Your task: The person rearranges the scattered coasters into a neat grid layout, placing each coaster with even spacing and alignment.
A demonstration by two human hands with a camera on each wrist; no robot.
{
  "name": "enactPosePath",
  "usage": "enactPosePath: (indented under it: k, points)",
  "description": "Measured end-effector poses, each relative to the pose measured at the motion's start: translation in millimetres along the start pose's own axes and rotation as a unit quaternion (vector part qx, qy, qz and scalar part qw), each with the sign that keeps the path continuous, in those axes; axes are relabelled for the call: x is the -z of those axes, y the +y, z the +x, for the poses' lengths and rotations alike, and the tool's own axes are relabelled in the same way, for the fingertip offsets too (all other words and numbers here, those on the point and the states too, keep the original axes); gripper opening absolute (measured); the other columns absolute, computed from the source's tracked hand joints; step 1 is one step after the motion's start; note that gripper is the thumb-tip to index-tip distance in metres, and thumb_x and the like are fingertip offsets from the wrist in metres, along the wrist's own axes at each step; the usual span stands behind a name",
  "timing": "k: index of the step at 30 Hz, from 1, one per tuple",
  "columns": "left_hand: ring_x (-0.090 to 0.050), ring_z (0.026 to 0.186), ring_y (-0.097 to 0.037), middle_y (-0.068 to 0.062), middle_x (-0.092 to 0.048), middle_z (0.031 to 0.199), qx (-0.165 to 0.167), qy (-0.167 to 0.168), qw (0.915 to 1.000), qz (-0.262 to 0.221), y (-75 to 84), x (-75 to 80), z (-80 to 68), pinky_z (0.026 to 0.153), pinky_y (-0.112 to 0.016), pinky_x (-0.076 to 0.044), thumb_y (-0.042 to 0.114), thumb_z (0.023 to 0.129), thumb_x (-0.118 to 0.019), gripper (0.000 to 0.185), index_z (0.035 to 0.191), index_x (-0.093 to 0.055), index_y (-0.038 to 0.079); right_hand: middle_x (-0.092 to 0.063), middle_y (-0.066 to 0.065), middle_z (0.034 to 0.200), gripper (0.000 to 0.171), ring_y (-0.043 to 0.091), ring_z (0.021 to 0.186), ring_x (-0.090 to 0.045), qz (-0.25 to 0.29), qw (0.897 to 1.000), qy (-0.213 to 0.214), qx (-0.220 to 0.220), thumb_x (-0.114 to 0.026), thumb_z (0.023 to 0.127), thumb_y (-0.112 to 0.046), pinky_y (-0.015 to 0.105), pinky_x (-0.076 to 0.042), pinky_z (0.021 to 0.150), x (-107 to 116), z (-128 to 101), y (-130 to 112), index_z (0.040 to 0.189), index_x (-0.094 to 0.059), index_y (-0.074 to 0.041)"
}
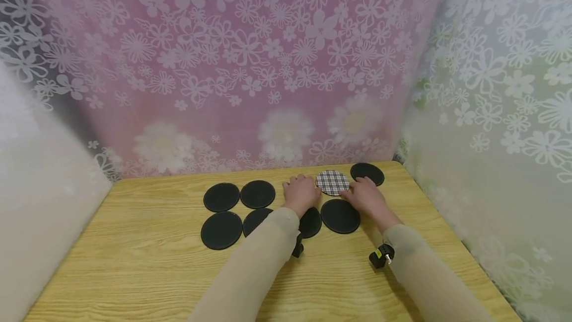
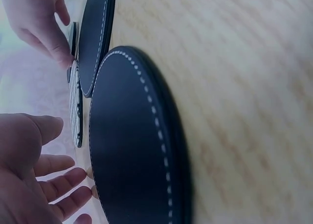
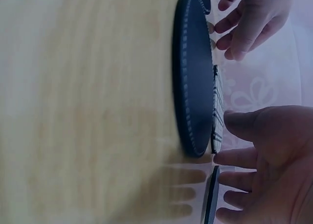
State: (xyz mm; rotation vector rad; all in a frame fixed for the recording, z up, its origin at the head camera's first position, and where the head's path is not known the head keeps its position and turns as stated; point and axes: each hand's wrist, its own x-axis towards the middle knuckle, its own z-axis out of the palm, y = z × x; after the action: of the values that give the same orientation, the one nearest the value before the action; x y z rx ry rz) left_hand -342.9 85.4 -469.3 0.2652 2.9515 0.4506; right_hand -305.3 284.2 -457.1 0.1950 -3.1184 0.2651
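Note:
A round plaid coaster (image 1: 332,183), white with dark lines, lies near the table's back edge between both hands. My right hand (image 1: 368,198) is at its right side, thumb and forefinger right at the rim, fingers fairly straight. Its other fingertips come close to a black coaster (image 1: 370,173) at the back right. To the left of the plaid coaster, my left hand (image 2: 24,175) is relaxed, fingertips down at the wood, holding nothing. In front lie two stitched black coasters, one (image 1: 340,216) in full view, the other (image 1: 311,223) partly hidden by my left arm.
On the left, several black coasters form two rows, among them a back one (image 1: 222,197) and a front one (image 1: 221,230); my left sleeve partly covers another (image 1: 255,218). Floral curtains (image 1: 250,63) hang behind and beside the wooden table (image 1: 134,262).

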Motion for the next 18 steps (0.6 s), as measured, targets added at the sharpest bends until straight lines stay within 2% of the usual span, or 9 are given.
enactPosePath:
  k: [4,5,7,9,11,14,18]
  points:
    - [-0.055,0.135,-0.038,-0.012,-0.063,0.146,0.003,0.02,0.9998,-0.003,-1.1,4.4,-3.4,0.114,-0.06,-0.041,0.05,0.113,-0.061,0.046,0.144,-0.073,0.017,-0.068,0.029,0.11,0.041,0.053,0.114,-0.063,0.032,0.999,0.007,-0.035,-0.065,0.112,-0.034,0.064,-0.05,0.1,3.1,8.4,-3.9,0.098,-0.072,0.004]
    - [-0.055,0.134,-0.038,-0.013,-0.064,0.144,0.005,0.023,0.9997,-0.007,-0.8,5.1,-4.2,0.114,-0.059,-0.041,0.049,0.113,-0.062,0.046,0.142,-0.073,0.016,-0.067,0.028,0.107,0.041,0.051,0.108,-0.063,0.045,0.998,0.0,-0.047,-0.065,0.111,-0.035,0.064,-0.052,0.094,3.6,12.9,-3.3,0.096,-0.072,0.003]
    - [-0.056,0.133,-0.038,-0.014,-0.064,0.142,0.007,0.027,0.9995,-0.016,0.5,5.8,-5.4,0.114,-0.059,-0.042,0.048,0.113,-0.063,0.045,0.139,-0.075,0.015,-0.067,0.026,0.107,0.041,0.047,0.102,-0.065,0.06,0.996,-0.024,-0.066,-0.066,0.111,-0.037,0.062,-0.054,0.088,-0.1,26.4,3.3,0.102,-0.074,0.002]
    - [-0.055,0.135,-0.039,-0.016,-0.063,0.142,0.01,0.025,0.9993,-0.025,2.3,5.8,-6.5,0.114,-0.06,-0.042,0.048,0.112,-0.064,0.045,0.14,-0.075,0.014,-0.07,0.022,0.107,0.043,0.04,0.096,-0.067,0.069,0.993,-0.047,-0.078,-0.067,0.11,-0.041,0.059,-0.055,0.083,-15.9,49.1,20.3,0.107,-0.078,0.0]
    - [-0.054,0.135,-0.039,-0.016,-0.063,0.143,0.016,0.022,0.999,-0.035,4.2,5.3,-6.7,0.113,-0.06,-0.043,0.049,0.112,-0.065,0.046,0.141,-0.075,0.014,-0.072,0.016,0.101,0.045,0.034,0.087,-0.067,0.081,0.991,-0.069,-0.083,-0.068,0.109,-0.046,0.053,-0.054,0.077,-34.5,72.7,40.5,0.105,-0.08,-0.003]
    - [-0.054,0.134,-0.038,-0.015,-0.062,0.144,0.026,0.02,0.9984,-0.046,6.1,3.5,-6.0,0.112,-0.059,-0.043,0.049,0.111,-0.066,0.047,0.142,-0.074,0.015,-0.069,0.009,0.087,0.047,0.028,0.076,-0.063,0.097,0.987,-0.093,-0.094,-0.07,0.107,-0.051,0.045,-0.05,0.07,-60.8,103.4,67.6,0.092,-0.079,-0.007]
    - [-0.053,0.135,-0.038,-0.015,-0.061,0.145,0.031,0.015,0.9979,-0.054,6.1,-0.4,-2.3,0.112,-0.059,-0.042,0.048,0.11,-0.068,0.047,0.143,-0.074,0.015,-0.055,0.003,0.068,0.051,0.024,0.064,-0.057,0.131,0.978,-0.117,-0.117,-0.071,0.105,-0.051,0.039,-0.045,0.062,-71.5,120.3,77.3,0.071,-0.07,-0.012]
